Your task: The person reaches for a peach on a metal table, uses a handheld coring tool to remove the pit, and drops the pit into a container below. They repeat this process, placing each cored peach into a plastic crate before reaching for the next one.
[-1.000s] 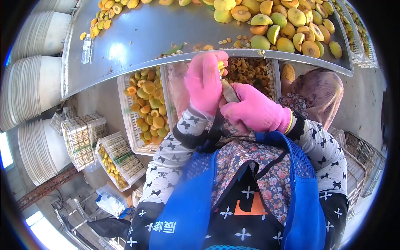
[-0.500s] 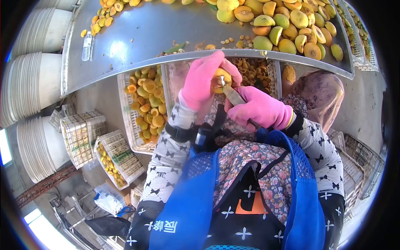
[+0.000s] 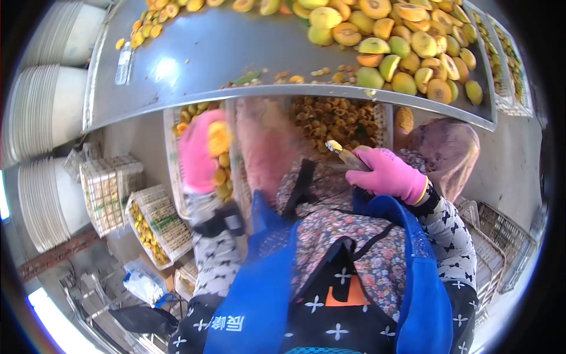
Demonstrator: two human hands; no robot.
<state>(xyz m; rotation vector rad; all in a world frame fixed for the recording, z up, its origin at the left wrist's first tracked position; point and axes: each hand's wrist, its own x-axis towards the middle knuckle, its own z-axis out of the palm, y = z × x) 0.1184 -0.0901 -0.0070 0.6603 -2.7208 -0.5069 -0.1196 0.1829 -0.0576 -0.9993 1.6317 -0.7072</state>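
Note:
My left hand [image 3: 197, 154], in a pink glove and smeared by motion, is over the left crate [image 3: 173, 133] of halved yellow fruit, which look like peaches. A bright orange-yellow fruit half [image 3: 219, 138] shows at its fingers, blurred along with the hand. My right hand [image 3: 389, 174], also pink-gloved, is closed around the flat handle of a pitting tool [image 3: 354, 159]. The tool's metal tip points up and left, with a pale yellowish bit on it. Behind that tip lies a crate of brownish fruit scraps [image 3: 336, 121], under the table edge.
A metal table [image 3: 206, 59] spans the far side, with a raised rim, piled fruit halves [image 3: 413, 53] at right and a plastic bottle [image 3: 124, 65] at left. Crates [image 3: 156, 224] and stacked white tubs [image 3: 44, 112] stand at left. More crates [image 3: 501, 236] are at right.
My left hand has moved left and down from the tool to over the left crate, taking the fruit with it. My right hand stays near its place, still gripping the tool, whose tip is now uncovered.

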